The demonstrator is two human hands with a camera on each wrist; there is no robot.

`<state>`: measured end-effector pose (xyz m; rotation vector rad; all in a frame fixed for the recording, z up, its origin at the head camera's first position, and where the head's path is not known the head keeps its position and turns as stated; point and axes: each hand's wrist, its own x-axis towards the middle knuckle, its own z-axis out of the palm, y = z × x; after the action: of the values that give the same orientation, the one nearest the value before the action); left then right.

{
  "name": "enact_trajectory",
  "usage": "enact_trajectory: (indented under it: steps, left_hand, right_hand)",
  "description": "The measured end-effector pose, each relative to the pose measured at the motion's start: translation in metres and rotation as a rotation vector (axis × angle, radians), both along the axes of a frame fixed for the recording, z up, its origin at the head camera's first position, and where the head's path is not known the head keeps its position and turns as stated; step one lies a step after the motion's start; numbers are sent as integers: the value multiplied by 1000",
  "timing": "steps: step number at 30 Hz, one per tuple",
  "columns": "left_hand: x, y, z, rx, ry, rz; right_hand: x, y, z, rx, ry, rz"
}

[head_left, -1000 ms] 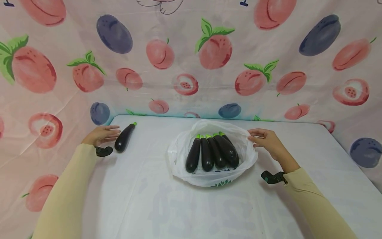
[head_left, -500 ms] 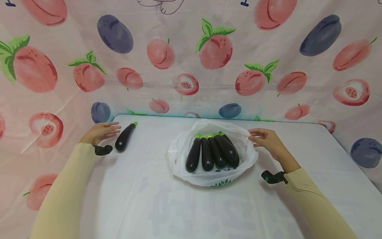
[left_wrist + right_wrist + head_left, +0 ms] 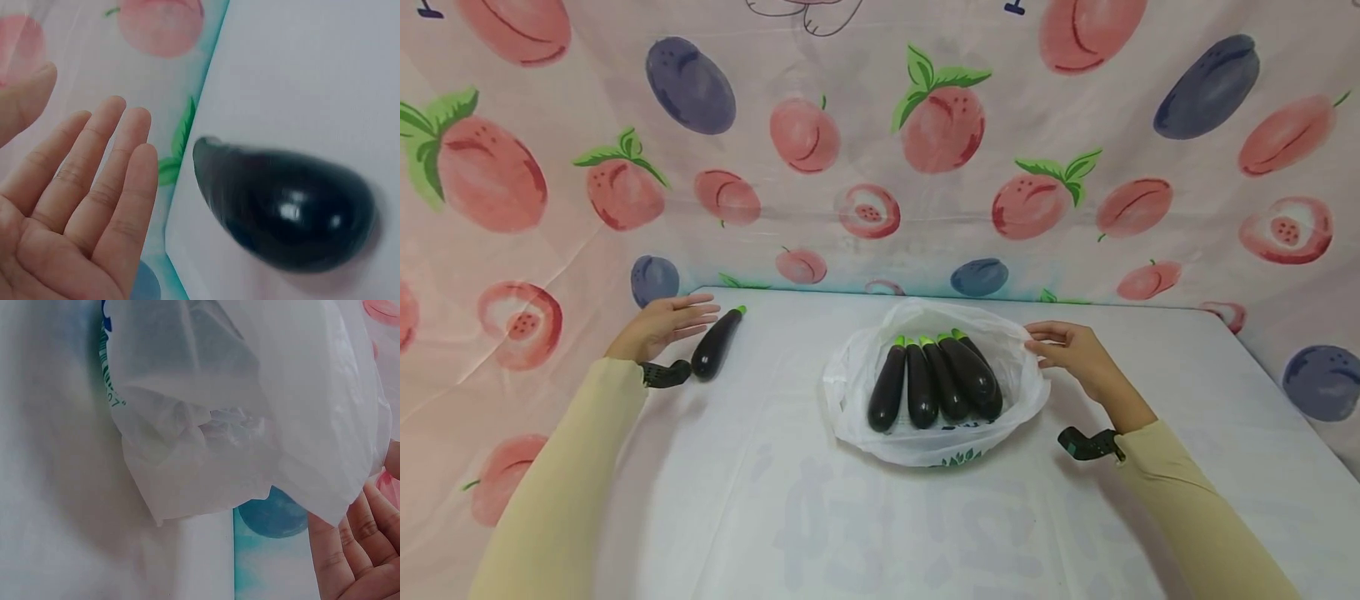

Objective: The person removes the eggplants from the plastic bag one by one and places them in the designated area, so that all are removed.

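At the far left of the table, a lone dark eggplant (image 3: 717, 344) with a green stem end lies on the white cloth. My left hand (image 3: 664, 325) is just left of it, fingers straight and slightly spread. In the left wrist view the palm (image 3: 69, 244) faces the camera, apart from the eggplant (image 3: 287, 206). A white plastic bag (image 3: 850, 425) sits open mid-table, holding several eggplants (image 3: 922, 387) side by side. My right hand (image 3: 1075, 354) holds the bag's right rim. In the right wrist view, fingers (image 3: 328, 562) go partly behind the thin plastic (image 3: 312, 412).
White cloth covers the table (image 3: 850, 533). Behind it hangs a curtain (image 3: 820, 67) printed with peaches and plums, meeting the table's back edge. A small black camera (image 3: 666, 374) is strapped at the left wrist, another camera (image 3: 1086, 444) at the right.
My left hand has moved a little right and away from me, its fingers now closer to the lone eggplant's stem end. The right hand and the bag have stayed in place.
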<state>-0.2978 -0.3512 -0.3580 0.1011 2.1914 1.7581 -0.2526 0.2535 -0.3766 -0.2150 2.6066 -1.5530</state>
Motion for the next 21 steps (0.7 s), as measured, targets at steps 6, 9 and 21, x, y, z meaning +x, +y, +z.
enact_trajectory:
  steps: [6,9,21]
  left_hand:
    - [5,15,7,-35,19,-7]
    - [6,25,10,-58,32,-10]
    - [17,69,30,-131,105,-106]
  right_hand:
    - [0,-1,2,35,8,-7]
    - [1,-2,2,53,6,-14]
    - [-1,-3,2,66,1,-18]
